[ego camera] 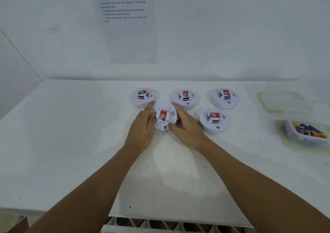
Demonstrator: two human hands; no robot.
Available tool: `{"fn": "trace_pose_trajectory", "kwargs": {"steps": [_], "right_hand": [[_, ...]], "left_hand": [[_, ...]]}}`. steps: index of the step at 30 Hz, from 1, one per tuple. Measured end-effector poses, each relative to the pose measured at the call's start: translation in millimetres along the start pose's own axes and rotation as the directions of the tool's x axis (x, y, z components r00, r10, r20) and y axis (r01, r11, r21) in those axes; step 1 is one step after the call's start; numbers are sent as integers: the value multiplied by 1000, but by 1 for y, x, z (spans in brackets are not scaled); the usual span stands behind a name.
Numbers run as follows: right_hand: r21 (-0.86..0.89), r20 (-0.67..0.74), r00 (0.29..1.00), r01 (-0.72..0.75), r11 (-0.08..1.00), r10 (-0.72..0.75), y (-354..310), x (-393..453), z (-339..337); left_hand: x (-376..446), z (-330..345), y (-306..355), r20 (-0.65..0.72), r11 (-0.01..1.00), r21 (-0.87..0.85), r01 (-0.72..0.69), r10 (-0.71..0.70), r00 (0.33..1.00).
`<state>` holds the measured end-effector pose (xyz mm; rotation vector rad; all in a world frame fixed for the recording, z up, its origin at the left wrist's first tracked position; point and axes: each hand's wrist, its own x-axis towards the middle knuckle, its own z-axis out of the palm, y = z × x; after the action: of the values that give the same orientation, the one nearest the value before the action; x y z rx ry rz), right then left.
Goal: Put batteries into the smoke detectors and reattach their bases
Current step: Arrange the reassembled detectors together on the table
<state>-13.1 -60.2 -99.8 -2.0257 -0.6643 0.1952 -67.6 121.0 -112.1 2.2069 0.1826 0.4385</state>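
"Where is the smoke detector you're working on?"

"In the middle of the worktop (pixel 71 143), face up, cradled between my hands. My left hand (pixel 142 129) lies along its nine o'clock edge with the fingers nearly straight against the rim. My right hand (pixel 187 127) wraps the three o'clock side, thumb curled under the lower edge near the grey button. I hold it from both sides so that, I judge, I can twist the body onto its base or set it down squarely."

"And the other detectors?"

"Four more sit face up. The lit detector (pixel 142 97), at eleven o'clock and just beside my fingertips, shows a red light, so I take it as powered. The next detector (pixel 185 97) sits at one o'clock, the far detector (pixel 224 97) further towards two, and the near detector (pixel 214 120) at three. I cannot tell whether those three hold batteries."

"Where are the batteries?"

"In a clear tub (pixel 292 138) well off at three o'clock, its lid (pixel 264 106) lying behind it, within my right hand's reach."
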Motion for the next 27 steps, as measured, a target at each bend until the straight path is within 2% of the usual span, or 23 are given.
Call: {"fn": "trace_pose_trajectory", "kwargs": {"steps": [27], "right_hand": [[-5, -9, 1000, 7, 1000, -7, -2, -1, 0]], "left_hand": [[2, 3, -6, 6, 1000, 5, -5, 4, 1000]]}}
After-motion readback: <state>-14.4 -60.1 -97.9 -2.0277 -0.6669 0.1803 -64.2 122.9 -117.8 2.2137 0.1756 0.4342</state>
